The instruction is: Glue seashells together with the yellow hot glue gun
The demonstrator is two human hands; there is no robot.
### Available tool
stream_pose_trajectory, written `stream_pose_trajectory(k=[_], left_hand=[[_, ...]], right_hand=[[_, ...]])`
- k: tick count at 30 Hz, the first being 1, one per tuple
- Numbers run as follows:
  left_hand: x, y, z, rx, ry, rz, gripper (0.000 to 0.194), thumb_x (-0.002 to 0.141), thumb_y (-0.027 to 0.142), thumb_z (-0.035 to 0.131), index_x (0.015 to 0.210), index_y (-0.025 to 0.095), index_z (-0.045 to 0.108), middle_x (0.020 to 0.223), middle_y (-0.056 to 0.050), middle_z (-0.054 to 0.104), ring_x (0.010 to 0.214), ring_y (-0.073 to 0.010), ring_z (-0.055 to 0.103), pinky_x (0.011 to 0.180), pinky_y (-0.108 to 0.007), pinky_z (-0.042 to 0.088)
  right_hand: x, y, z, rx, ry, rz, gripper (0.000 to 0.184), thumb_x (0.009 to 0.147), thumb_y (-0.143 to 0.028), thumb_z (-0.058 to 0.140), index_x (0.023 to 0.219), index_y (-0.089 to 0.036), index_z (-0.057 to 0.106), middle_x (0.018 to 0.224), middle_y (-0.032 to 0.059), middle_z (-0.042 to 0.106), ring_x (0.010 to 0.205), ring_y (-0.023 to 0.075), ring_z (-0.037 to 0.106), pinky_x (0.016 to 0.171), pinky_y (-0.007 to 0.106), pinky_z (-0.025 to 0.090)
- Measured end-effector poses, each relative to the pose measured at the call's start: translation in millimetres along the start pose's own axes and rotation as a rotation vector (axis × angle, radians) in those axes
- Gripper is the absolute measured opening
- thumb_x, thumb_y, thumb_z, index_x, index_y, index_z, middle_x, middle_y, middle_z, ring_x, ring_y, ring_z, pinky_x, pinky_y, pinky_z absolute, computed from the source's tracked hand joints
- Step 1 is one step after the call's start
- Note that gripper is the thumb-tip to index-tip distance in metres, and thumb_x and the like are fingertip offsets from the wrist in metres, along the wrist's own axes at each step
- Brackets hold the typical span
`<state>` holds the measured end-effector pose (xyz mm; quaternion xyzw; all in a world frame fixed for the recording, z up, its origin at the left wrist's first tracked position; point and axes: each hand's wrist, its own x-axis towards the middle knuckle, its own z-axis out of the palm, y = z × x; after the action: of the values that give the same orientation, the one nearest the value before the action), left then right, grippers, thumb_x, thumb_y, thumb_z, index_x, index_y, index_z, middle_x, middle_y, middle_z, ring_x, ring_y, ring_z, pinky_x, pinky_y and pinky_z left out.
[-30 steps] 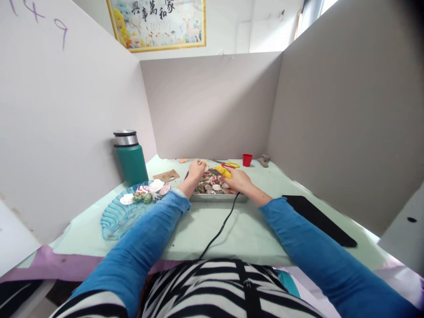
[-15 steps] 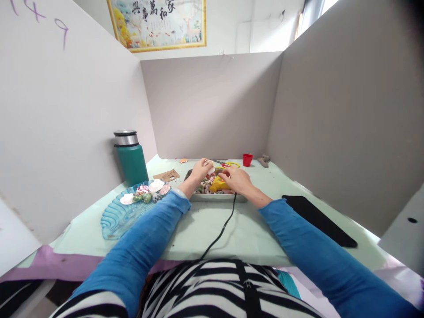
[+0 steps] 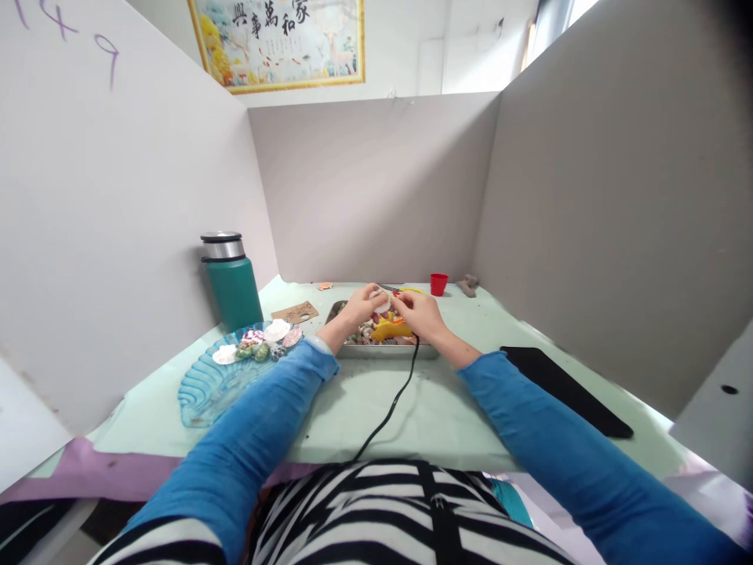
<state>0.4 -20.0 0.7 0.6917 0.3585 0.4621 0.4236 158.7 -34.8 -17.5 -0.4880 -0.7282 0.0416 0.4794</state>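
Pinching a white shell (image 3: pixel 382 302) with the left hand (image 3: pixel 358 308) above the tray (image 3: pixel 382 352); holding the right hand (image 3: pixel 422 313) at the shell's edge, leaving its fingers' grip unclear. Probably needing a steady pinch, clear of the yellow tool (image 3: pixel 391 329).

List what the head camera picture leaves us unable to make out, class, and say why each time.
All in the head view:
- White shell: partly covered by the left hand; whether the right hand touches it is too small to tell.
- Scissors: partly behind the right hand.
- Blue plate: right part behind the left sleeve.
- Framed picture: top cut off by the image edge.
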Motion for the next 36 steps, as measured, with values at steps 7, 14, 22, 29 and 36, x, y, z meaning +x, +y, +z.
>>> stream_pose_trajectory(k=[7,14,22,29,36], left_hand=[[-1.0,-0.2,-1.0,-0.022,-0.059,0.028,0.018,0.086,0.029,0.06,0.082,0.015,0.05,0.064,0.0,0.058,0.054,-0.0092,0.058,0.047,-0.017,0.043],[0.8,-3.3,-2.2,-0.051,-0.073,0.05,0.029,0.082,0.038,0.066,0.08,0.015,0.049,0.061,0.001,0.057,0.05,-0.0081,0.055,0.044,-0.017,0.041],[3.3,-7.6,-4.1,-0.04,-0.085,0.073,0.033,0.08,0.043,0.067,0.079,0.015,0.048,0.058,0.002,0.056,0.042,-0.0064,0.049,0.039,-0.017,0.038],[0.7,-3.1,-5.0,-0.105,-0.106,0.07,0.035,0.079,0.045,0.068,0.082,0.015,0.049,0.059,0.002,0.057,0.043,-0.0067,0.05,0.039,-0.017,0.039],[-0.2,-3.3,-5.9,-0.148,-0.174,0.065,0.037,0.079,0.046,0.067,0.09,0.014,0.051,0.075,-0.002,0.062,0.064,-0.0144,0.067,0.045,-0.02,0.049]], right_hand=[[0.1,-3.3,-1.1,0.135,0.007,0.086,0.027,0.079,-0.037,0.053,0.061,-0.017,0.059,0.06,-0.0002,0.06,0.06,0.0131,0.05,0.059,0.025,0.033],[-1.4,-4.4,0.6,0.119,0.066,0.061,0.025,0.078,-0.035,0.054,0.06,-0.018,0.059,0.058,-0.0001,0.06,0.059,0.0131,0.049,0.059,0.025,0.033],[-1.6,-2.3,2.5,0.115,0.091,0.036,0.023,0.078,-0.033,0.054,0.06,-0.018,0.058,0.058,-0.0008,0.059,0.058,0.0133,0.05,0.058,0.025,0.034],[-2.3,-3.4,2.1,0.082,0.12,-0.009,0.023,0.08,-0.034,0.051,0.063,-0.019,0.057,0.059,-0.0008,0.058,0.058,0.0133,0.049,0.06,0.026,0.034],[-1.8,-4.2,0.4,0.126,0.082,0.03,0.026,0.082,-0.038,0.05,0.065,-0.019,0.057,0.058,-0.0013,0.057,0.059,0.014,0.05,0.059,0.026,0.034]])
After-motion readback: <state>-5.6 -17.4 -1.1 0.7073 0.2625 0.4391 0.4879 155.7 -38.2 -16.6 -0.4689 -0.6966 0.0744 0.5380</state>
